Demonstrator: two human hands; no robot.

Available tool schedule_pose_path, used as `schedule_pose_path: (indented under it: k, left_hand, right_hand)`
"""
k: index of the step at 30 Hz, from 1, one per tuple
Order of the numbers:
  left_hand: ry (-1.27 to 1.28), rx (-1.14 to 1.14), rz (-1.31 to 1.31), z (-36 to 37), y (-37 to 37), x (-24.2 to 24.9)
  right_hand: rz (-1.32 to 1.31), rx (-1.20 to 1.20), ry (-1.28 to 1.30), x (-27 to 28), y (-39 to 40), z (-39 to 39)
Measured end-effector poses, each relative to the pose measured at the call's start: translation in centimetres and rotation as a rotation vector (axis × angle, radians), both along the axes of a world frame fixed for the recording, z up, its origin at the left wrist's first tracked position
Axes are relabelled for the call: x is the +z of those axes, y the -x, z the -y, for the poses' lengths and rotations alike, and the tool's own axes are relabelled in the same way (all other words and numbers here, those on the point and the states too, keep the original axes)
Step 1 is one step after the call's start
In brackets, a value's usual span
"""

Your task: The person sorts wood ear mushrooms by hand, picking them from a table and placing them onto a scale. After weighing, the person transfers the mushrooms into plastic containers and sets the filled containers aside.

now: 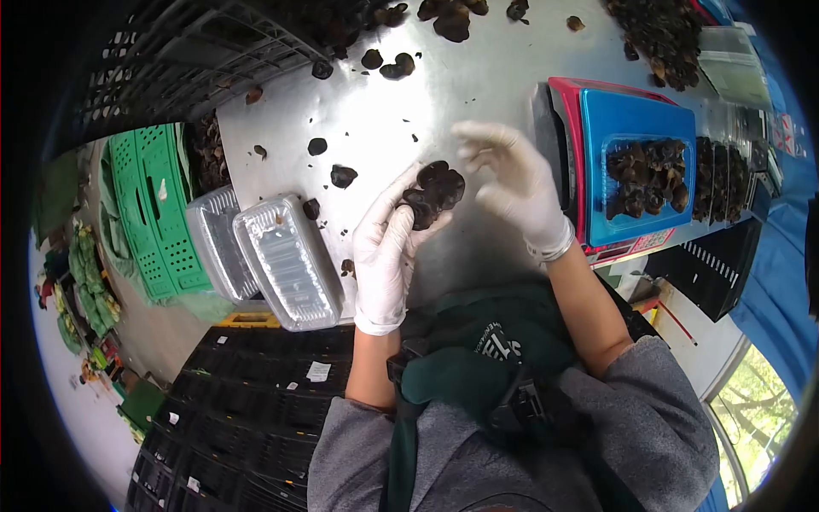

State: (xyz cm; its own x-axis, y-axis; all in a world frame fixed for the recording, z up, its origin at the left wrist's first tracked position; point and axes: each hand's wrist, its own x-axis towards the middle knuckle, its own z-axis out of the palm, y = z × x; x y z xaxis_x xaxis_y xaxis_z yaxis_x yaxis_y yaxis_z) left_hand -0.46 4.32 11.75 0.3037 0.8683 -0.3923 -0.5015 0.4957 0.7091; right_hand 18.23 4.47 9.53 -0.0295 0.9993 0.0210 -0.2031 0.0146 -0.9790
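My left hand (pixel 386 247), in a white glove, holds a clump of dark mushrooms (pixel 435 194) above the steel table (pixel 409 102). My right hand (pixel 512 183), also gloved, hovers just right of the clump with its fingers spread and nothing in it. To the right, a blue tray (pixel 646 175) with dark mushrooms in it rests on a red scale (pixel 570 162).
A stack of clear plastic trays (pixel 281 260) lies at the table's left edge. Loose mushrooms (pixel 343 176) dot the table, with piles at the back (pixel 661 34). Filled trays (pixel 721 179) line the right. Green crates (pixel 158 209) and black crates (pixel 247 401) stand on the left and below.
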Motion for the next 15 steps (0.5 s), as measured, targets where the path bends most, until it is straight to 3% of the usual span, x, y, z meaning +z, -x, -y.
schedule_pose_path:
  k: [5, 10, 12, 15]
  left_hand:
    - [-0.020, 0.064, 0.029, 0.6, 0.8, -0.3]
    - [0.000, 0.148, -0.077, 1.6, 2.0, -1.2]
    - [-0.001, 0.173, -0.153, 2.4, 2.6, -1.3]
    - [-0.002, 0.213, -0.241, 2.7, 2.9, -0.9]
  right_hand:
    - [0.006, -0.214, 0.246, -2.5, -1.8, -1.9]
    - [0.398, -0.269, 0.303, -7.6, -0.4, -8.8]
    - [0.468, -0.239, 0.028, -11.7, 1.3, -12.3]
    - [1.162, -0.230, -0.418, -13.6, 2.8, -15.1]
